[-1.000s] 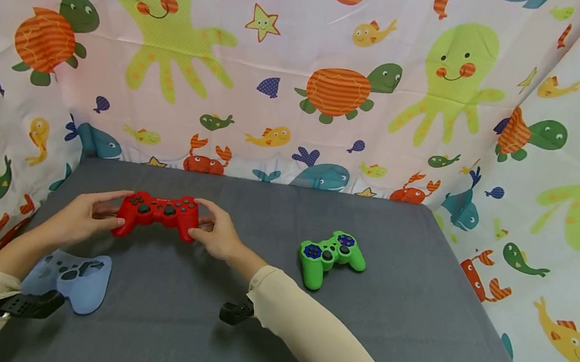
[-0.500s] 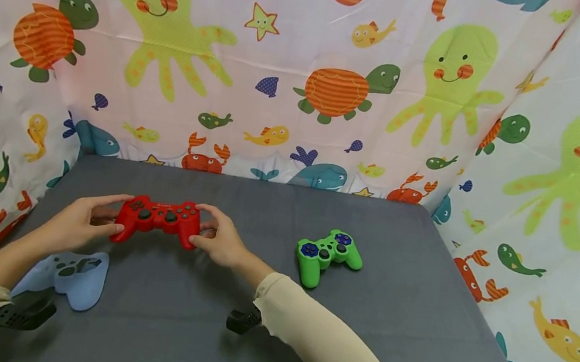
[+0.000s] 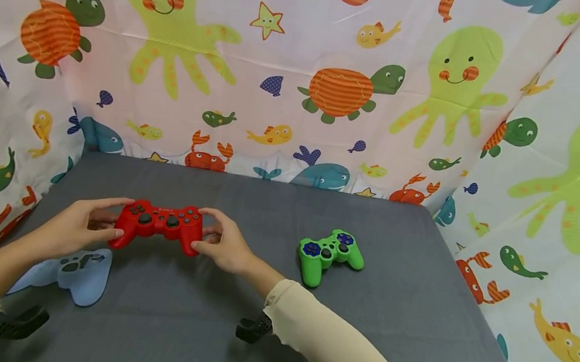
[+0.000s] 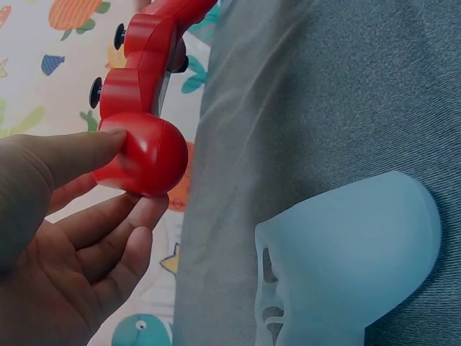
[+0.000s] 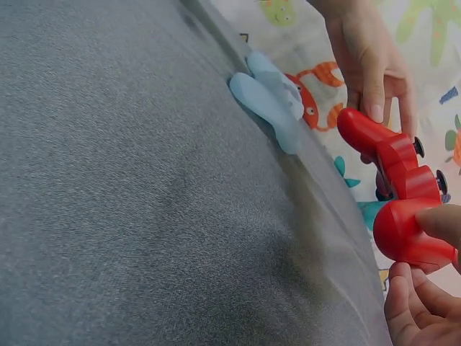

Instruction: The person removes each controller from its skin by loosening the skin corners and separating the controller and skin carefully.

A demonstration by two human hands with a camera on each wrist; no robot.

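A red game controller (image 3: 159,221) is held above the grey table between both hands, its sticks and buttons toward the head camera. My left hand (image 3: 85,224) pinches its left grip, thumb on the near side and fingers behind. At the other end, the right hand (image 3: 226,242) pinches the right grip the same way. In the left wrist view, the thumb presses on the rounded red grip (image 4: 148,155). Below the left forearm lies a pale blue silicone controller cover (image 3: 85,279), partly hidden by that arm. It looks hollow, with cut-out holes.
To the right, a green controller (image 3: 329,255) with blue button areas lies on the grey tabletop (image 3: 387,321). A patterned curtain (image 3: 282,56) with sea animals stands behind and along both sides. Black wrist devices hang beneath both sleeves.
The red controller and both hands have come slightly lower in the head view, toward the person. The grip of both hands stays the same. The green controller and blue cover lie still.
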